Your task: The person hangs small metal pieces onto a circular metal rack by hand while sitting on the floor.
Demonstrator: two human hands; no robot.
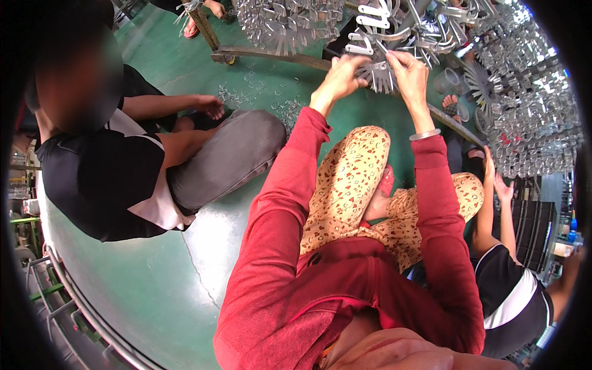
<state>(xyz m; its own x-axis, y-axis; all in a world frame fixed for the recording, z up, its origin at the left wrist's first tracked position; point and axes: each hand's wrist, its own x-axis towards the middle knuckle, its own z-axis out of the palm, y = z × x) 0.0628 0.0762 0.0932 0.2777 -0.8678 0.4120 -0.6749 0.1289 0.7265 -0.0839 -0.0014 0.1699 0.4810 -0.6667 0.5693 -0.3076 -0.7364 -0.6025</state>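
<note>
The floor (160, 290) is smooth green-painted concrete with a thin crack running through it at about 7 o'clock; small bright metal scraps (250, 92) lie scattered on it near 11 o'clock. A wooden rail (271, 57) crosses the top of the view, and behind it, from 12 to 3 o'clock, hang dense clusters of shiny metal pieces (530, 117).

At 12 o'clock the left hand (340, 74) and the right hand (407, 71) — both in red sleeves, a pale bangle (425, 134) on the right wrist — are raised together, fingers pinched on a small fan-shaped bundle of metal strips (379, 77) held between them just below the hanging racks.

A seated person in black (105, 179) fills 9 to 10 o'clock, one hand near the scraps; another person's arms (493, 203) reach up at 3 o'clock.

How the strips in the bundle join is too fine to make out, and the racks' upper parts are cut off by the rim.
</note>
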